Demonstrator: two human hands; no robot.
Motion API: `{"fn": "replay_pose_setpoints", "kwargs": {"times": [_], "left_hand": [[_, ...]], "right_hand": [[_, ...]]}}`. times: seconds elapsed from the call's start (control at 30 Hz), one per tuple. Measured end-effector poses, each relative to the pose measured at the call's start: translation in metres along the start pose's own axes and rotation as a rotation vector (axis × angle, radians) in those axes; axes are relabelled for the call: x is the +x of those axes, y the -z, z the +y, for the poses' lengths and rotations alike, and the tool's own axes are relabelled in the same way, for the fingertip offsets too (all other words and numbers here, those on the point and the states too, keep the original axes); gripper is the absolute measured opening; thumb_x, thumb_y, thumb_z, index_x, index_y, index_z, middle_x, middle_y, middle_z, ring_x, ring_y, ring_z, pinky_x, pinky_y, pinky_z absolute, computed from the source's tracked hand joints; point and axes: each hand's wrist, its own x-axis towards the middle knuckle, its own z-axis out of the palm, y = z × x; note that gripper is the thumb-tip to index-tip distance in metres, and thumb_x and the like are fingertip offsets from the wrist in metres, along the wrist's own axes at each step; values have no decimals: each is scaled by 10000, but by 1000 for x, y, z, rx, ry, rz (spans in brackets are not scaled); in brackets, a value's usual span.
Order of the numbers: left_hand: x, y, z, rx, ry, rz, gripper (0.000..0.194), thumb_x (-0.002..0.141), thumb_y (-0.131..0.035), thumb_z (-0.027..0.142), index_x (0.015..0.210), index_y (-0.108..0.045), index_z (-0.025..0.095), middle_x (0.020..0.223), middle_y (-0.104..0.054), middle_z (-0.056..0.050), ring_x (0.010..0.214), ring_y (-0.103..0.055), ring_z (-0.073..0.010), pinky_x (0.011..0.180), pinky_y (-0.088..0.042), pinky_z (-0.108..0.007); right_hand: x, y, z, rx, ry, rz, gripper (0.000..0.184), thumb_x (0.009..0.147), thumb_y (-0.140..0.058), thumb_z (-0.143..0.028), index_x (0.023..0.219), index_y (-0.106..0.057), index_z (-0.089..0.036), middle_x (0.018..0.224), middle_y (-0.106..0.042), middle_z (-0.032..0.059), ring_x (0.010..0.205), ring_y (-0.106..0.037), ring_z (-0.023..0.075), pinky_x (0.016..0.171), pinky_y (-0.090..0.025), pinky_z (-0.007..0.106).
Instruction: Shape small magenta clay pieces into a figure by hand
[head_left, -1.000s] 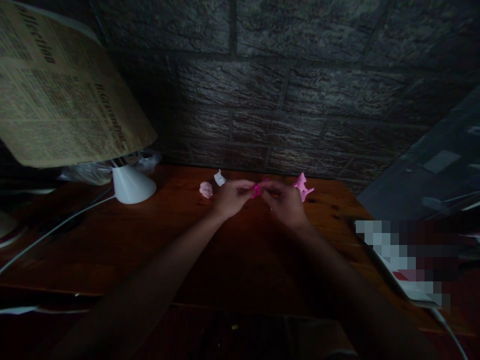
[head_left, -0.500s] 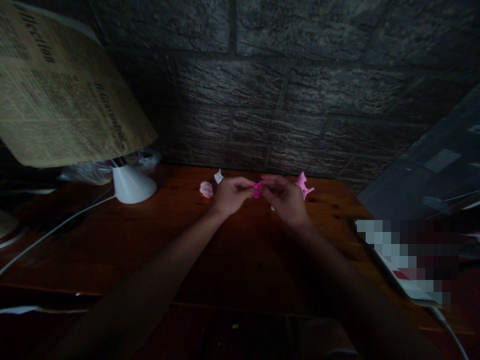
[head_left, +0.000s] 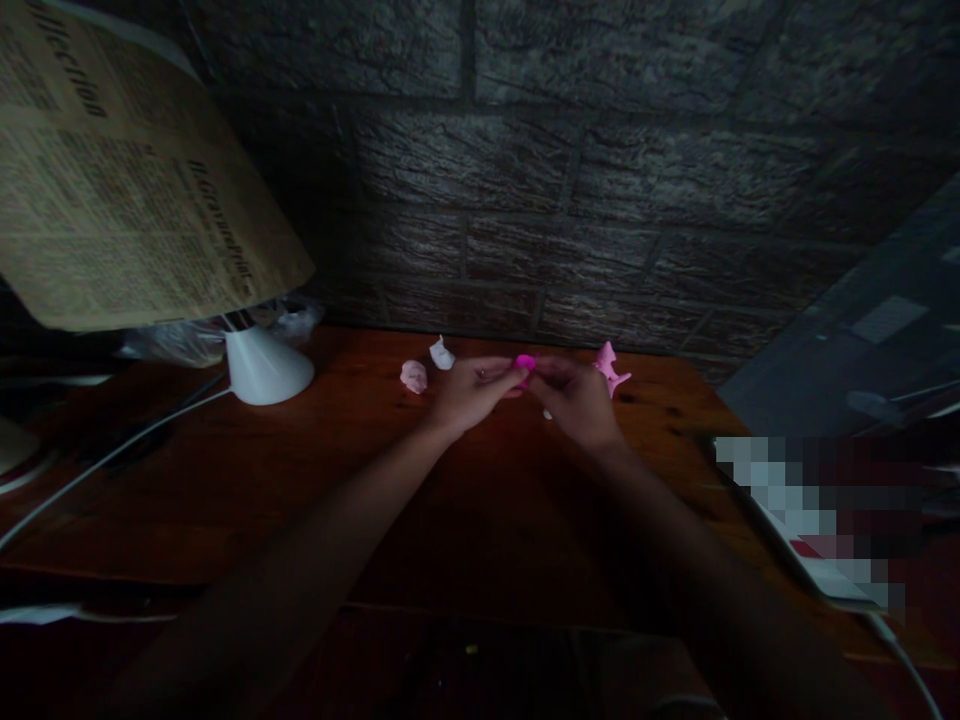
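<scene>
My left hand [head_left: 471, 393] and my right hand [head_left: 576, 398] meet over the wooden table, their fingers closed around one small bright magenta lump [head_left: 525, 364] that looks like modelling clay. Fingers hide part of its shape. Left of my left hand lie a pale pink crumpled lump [head_left: 413, 377] and a white crumpled piece [head_left: 442, 353]. Just beyond my right hand stands a pink shaped piece [head_left: 611, 371] with pointed ends, partly covered by the hand. A tiny white bit [head_left: 547, 414] rests on the table beneath my right hand.
A lamp with a newsprint shade [head_left: 150, 190] and white base [head_left: 266, 368] stands at the left, its cable [head_left: 127, 445] running across the table [head_left: 480, 520]. Clear plastic [head_left: 176, 343] lies behind it. A brick-patterned wall [head_left: 495, 170] rises behind. A partly pixelated device [head_left: 810, 560] is at right.
My fingers have shifted on the magenta lump, which now shows higher and rounder between them. My left hand has moved slightly right, uncovering more of the white piece.
</scene>
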Motion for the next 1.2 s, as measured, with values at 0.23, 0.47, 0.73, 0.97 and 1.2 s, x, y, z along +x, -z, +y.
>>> {"fn": "replay_pose_setpoints", "kwargs": {"times": [0.23, 0.47, 0.73, 0.97, 1.2], "left_hand": [[1, 3, -8, -12, -48, -9, 245, 802, -764, 260, 1033, -779, 181, 1062, -789, -76, 988, -737, -200, 931, -606, -389], [1, -2, -6, -48, 35, 110, 165, 746, -774, 147, 905, -797, 184, 920, -798, -44, 851, -742, -159, 926, -604, -380], [-1, 0, -2, -178, 123, 73, 119, 792, -793, 240, 865, -790, 146, 951, -796, -87, 951, -745, -202, 959, -596, -414], [0, 0, -2, -165, 28, 161, 147, 726, -829, 175, 851, -780, 113, 861, -790, -74, 837, -756, -188, 944, -605, -429], [-1, -3, -3, -118, 74, 141, 162, 778, -793, 207, 924, -776, 138, 922, -792, -76, 882, -751, -172, 941, -602, -387]], "right_hand": [[-2, -1, -6, -139, 7, 48, 226, 855, -659, -262, 1025, -789, -190, 963, -811, 89, 863, -774, 240, 804, -617, 389], [-2, -1, -7, -238, 44, 63, 181, 859, -643, -219, 950, -799, -226, 919, -813, 53, 832, -771, 226, 788, -609, 382], [-1, -1, -2, -213, 40, 70, 163, 852, -663, -257, 928, -805, -230, 895, -813, 50, 806, -761, 228, 789, -602, 385], [1, -3, 3, 48, -67, 66, 182, 818, -704, -329, 920, -798, -211, 877, -809, 52, 775, -753, 210, 751, -622, 359], [0, -4, 4, 39, -59, 92, 156, 812, -711, -316, 889, -796, -211, 875, -806, 58, 773, -756, 212, 769, -625, 369]]}}
